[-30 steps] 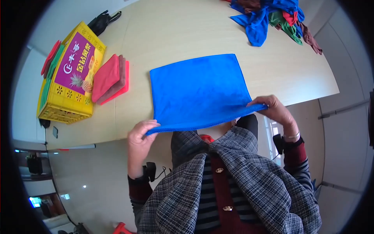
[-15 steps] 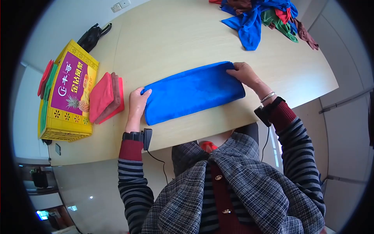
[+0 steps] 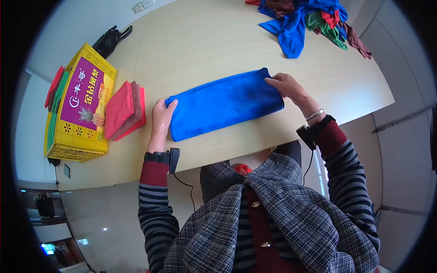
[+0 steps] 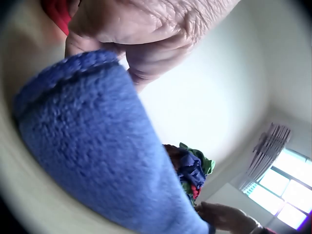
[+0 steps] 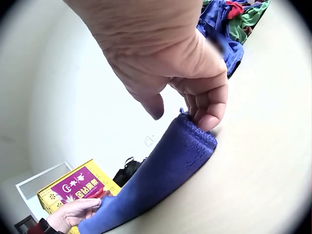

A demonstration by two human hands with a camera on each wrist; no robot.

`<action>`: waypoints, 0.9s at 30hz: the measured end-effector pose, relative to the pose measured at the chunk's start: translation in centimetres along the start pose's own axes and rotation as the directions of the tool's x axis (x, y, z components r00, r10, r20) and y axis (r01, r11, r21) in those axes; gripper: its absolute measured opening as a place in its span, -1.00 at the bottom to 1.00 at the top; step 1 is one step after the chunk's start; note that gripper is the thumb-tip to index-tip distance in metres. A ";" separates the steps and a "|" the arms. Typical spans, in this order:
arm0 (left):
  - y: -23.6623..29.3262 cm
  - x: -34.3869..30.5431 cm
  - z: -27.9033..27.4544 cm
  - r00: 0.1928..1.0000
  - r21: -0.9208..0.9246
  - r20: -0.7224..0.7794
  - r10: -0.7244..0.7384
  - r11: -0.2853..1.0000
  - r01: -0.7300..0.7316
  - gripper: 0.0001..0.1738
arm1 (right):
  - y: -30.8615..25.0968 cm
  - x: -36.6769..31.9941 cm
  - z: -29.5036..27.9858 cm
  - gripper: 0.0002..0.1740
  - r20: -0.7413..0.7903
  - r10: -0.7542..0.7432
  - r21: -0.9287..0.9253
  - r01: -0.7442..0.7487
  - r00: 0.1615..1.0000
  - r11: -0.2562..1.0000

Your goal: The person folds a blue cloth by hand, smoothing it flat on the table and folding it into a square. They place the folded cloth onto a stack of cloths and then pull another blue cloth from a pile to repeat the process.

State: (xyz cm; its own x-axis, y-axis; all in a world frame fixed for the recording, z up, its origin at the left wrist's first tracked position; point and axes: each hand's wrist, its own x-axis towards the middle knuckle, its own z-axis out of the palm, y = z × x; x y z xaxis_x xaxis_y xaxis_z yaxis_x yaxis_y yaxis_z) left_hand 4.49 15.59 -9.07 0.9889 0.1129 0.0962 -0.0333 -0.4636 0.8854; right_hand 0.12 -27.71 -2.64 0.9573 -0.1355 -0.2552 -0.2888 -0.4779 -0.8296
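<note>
A blue towel (image 3: 227, 104), folded over into a long strip, lies across the table in front of the person. At its far left corner the left hand (image 3: 161, 116) pinches the layers, thumb on top. The right hand (image 3: 291, 88) is at the far right end. In the right wrist view, the right fingers (image 5: 209, 105) curl at the towel's stitched end while the thumb stands a little off it. The left wrist view shows the towel's fuzzy fold (image 4: 97, 141) rising below the left hand.
Left of the towel, folded red and brown towels (image 3: 122, 111) lean against a yellow crate (image 3: 77, 148), with more folded towels (image 3: 54, 102) at its far side. A loose heap of coloured towels (image 3: 293, 27) lies at the back right. A black bag (image 3: 109, 41) sits behind the crate.
The towel's near edge, held up by both hands a second ago, has been carried away from the body and folded over onto the far half. Lately the right end has shifted slightly.
</note>
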 end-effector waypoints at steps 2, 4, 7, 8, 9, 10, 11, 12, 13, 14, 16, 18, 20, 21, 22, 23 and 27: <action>0.3 -2.0 0.1 0.996 -0.198 -0.068 -0.059 0.979 0.045 -0.52 | 0.9 -1.7 0.1 -0.45 0.010 -0.010 0.028 0.010 1.000 1.000; 0.8 -4.7 -0.3 0.995 -0.187 -0.062 -0.080 0.980 0.068 -0.47 | 1.9 -3.0 0.2 -0.44 0.027 -0.028 0.094 0.025 0.999 0.995; 1.5 -7.5 0.1 0.991 -0.164 -0.055 -0.119 0.980 0.109 -0.36 | 5.2 -2.2 2.5 -0.52 -0.127 -0.173 0.114 0.187 0.977 0.976; 1.7 -8.0 0.5 0.992 -0.093 -0.092 -0.084 0.993 0.075 -0.39 | 5.0 -2.6 3.0 -0.56 -0.202 -0.245 0.113 0.271 0.948 0.956; 1.9 -8.4 0.7 0.991 -0.022 -0.128 -0.046 0.999 0.044 -0.41 | 4.8 -3.0 3.2 -0.56 -0.198 -0.246 0.111 0.271 0.949 0.956; 2.1 -8.9 0.9 0.987 0.051 -0.161 -0.005 0.999 0.014 -0.43 | 4.5 -3.5 3.4 -0.60 -0.258 -0.228 0.049 0.249 0.939 0.967; 2.2 -9.3 0.9 0.986 0.050 -0.164 -0.004 0.999 0.013 -0.43 | 4.3 -4.1 3.7 -0.64 -0.320 -0.215 -0.012 0.223 0.923 0.975; 2.4 -9.6 0.9 0.980 0.157 -0.196 0.034 0.988 -0.003 -0.44 | 4.0 -4.6 3.8 -0.67 -0.384 -0.204 -0.071 0.192 0.900 0.979; 2.5 -10.0 1.1 0.972 0.262 -0.223 0.075 0.965 -0.015 -0.45 | 4.2 -5.0 3.9 -0.67 -0.388 -0.206 -0.072 0.193 0.898 0.979; 2.6 -10.3 1.3 0.963 0.364 -0.243 0.119 0.931 -0.023 -0.45 | 4.4 -5.3 4.1 -0.70 -0.434 -0.259 -0.169 0.204 0.863 0.964; 2.6 -11.2 1.6 0.955 0.432 -0.246 0.167 0.900 -0.046 -0.45 | 4.9 -6.1 4.5 -0.74 -0.501 -0.368 -0.358 0.199 0.783 0.912; 2.7 -12.2 1.7 0.934 0.565 -0.248 0.257 0.822 -0.076 -0.44 | 5.0 -7.0 5.0 -0.76 -0.502 -0.383 -0.412 0.175 0.775 0.894; 2.9 -12.9 1.7 0.934 0.579 -0.234 0.268 0.811 -0.088 -0.43 | 4.8 -7.9 5.2 -0.79 -0.498 -0.420 -0.517 0.130 0.759 0.846; 3.1 -13.2 1.6 0.934 0.594 -0.221 0.280 0.798 -0.099 -0.42 | 5.0 -8.2 5.3 -0.79 -0.495 -0.423 -0.519 0.132 0.759 0.845; 3.2 -13.4 1.6 0.934 0.609 -0.207 0.292 0.786 -0.111 -0.41 | 5.4 -8.3 5.3 -0.79 -0.491 -0.458 -0.545 0.149 0.741 0.825; 3.1 -13.6 1.5 0.933 0.609 -0.211 0.290 0.786 -0.107 -0.41 | 5.5 -8.6 5.3 -0.79 -0.486 -0.492 -0.570 0.165 0.722 0.805; 2.9 -13.8 1.3 0.936 0.614 -0.203 0.287 0.782 -0.107 -0.40 | 5.5 -9.4 5.7 -0.76 -0.484 -0.517 -0.612 0.150 0.706 0.777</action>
State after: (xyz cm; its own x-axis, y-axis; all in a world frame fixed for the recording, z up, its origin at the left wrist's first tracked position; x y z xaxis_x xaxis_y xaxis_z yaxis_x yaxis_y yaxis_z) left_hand -9.09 11.51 -8.40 0.8868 0.1507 0.4369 -0.0432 -0.9142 0.4030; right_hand -10.55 -24.15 -7.60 0.8300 -0.2687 0.4888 -0.0754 -0.9223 -0.3790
